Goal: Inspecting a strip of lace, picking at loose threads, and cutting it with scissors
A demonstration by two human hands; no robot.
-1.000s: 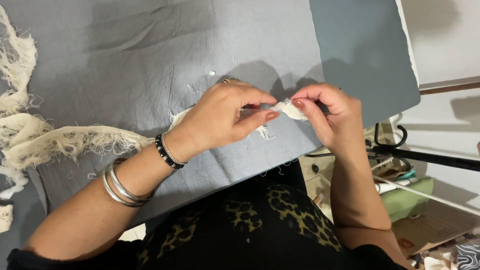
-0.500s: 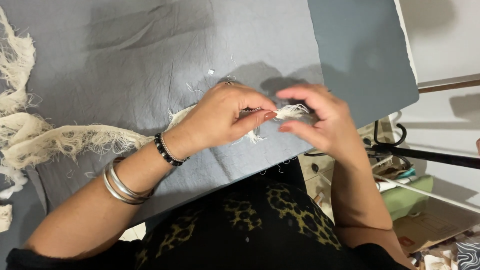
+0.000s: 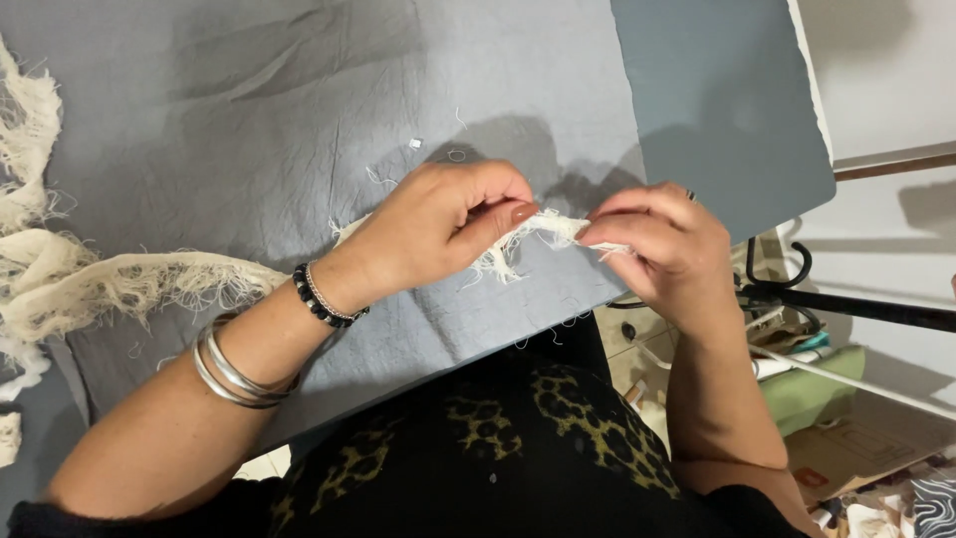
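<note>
Since half a second ago the two hands have drawn slightly apart, so a short stretch of the frayed cream strip (image 3: 543, 231) now shows taut between them; before, the fingertips almost met over it. The left hand (image 3: 438, 224) is closed narrow, thumb and forefinger pinching the strip at its left end. The right hand (image 3: 662, 244) is curled, its fingertips nipping the strip's right end; the rest of that grip is hidden behind the knuckles. The strip hangs just above the near edge of the desk (image 3: 717, 110), which is covered with a creased grey cloth (image 3: 299, 110), and its loose threads dangle below the hands.

The long fringed band (image 3: 110, 284) on the left of the cloth lies as it did, trailing from the far left edge toward the left wrist. Silver bangles (image 3: 231, 374) and a dark beaded bracelet (image 3: 317, 297) sit on the left forearm, unchanged.

Near right, below the desk, a flat cardboard box (image 3: 856, 453) lies on the floor beside a green bundle (image 3: 812, 389); what the box holds cannot be made out.
</note>
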